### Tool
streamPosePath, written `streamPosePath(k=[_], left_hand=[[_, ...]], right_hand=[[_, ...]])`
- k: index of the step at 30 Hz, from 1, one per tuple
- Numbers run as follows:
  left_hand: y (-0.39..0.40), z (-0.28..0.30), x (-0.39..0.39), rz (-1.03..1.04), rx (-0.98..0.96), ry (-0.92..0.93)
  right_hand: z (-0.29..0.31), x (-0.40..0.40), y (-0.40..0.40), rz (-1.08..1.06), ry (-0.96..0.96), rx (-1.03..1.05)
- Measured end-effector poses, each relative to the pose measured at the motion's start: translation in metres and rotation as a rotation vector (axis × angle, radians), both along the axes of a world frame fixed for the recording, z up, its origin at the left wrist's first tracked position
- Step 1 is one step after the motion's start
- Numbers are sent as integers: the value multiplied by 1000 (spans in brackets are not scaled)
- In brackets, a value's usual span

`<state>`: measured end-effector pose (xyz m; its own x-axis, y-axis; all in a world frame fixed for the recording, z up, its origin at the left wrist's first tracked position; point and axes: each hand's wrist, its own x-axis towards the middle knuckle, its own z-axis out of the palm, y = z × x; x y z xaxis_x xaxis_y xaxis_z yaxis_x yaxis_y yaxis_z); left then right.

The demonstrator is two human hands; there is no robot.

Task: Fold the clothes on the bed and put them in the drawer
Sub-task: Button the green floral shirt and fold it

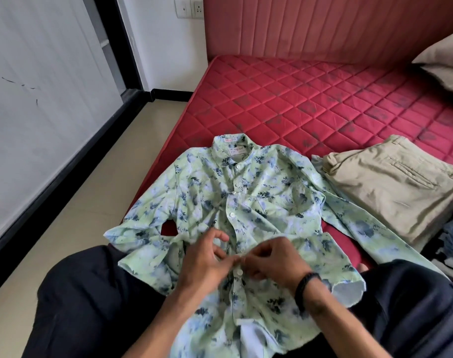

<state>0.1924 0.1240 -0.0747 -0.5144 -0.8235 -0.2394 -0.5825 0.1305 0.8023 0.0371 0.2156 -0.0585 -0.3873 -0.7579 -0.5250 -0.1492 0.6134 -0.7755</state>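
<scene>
Both hands (242, 264) pinch the shirt (261, 202) placket — collar pointing away, lengthwise.

Shirt (246, 202) hem cut off below; pillow (445, 63) cropped at right

From my seat at the near edge of the mattress (323, 99), I see the shirt (259, 197) spread flat in front of me, collar pointing away toward the headboard (323, 24) and its lower part draped over my lap between my knees. My left hand (204, 264) and right hand (277, 259) meet on the shirt's button line, fingers pinching the cloth just above one button. Right of the shirt and touching its sleeve lie the folded trousers (396, 187), a pillow (445, 63) sits far behind them, and the floor (91, 202) runs along the mattress's left side.
</scene>
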Motion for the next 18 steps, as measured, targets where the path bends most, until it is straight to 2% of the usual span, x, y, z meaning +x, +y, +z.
streamPosePath(k=[2,5,8,10,12,14,16,18], left_hand=[[-44,8,-12,19,-145,31],[-142,14,-38,163,-293,52],[-241,-1,-68,229,-400,-141],[-287,-16,-84,175,-330,-351],[-312,-28,-96,116,-264,-458],[-324,-33,-107,102,-251,-448],[-335,-32,-117,127,-124,-317],[-339,-25,-120,115,-47,-264]], right_hand=[[16,-31,-29,2,173,-91],[35,-96,-94,-61,298,-204],[30,-163,-159,-95,492,-214],[18,-201,-194,-88,652,-167],[6,-230,-219,40,834,-27],[-4,-247,-236,156,888,104],[-11,-253,-246,198,840,188],[-7,-256,-249,238,875,259]])
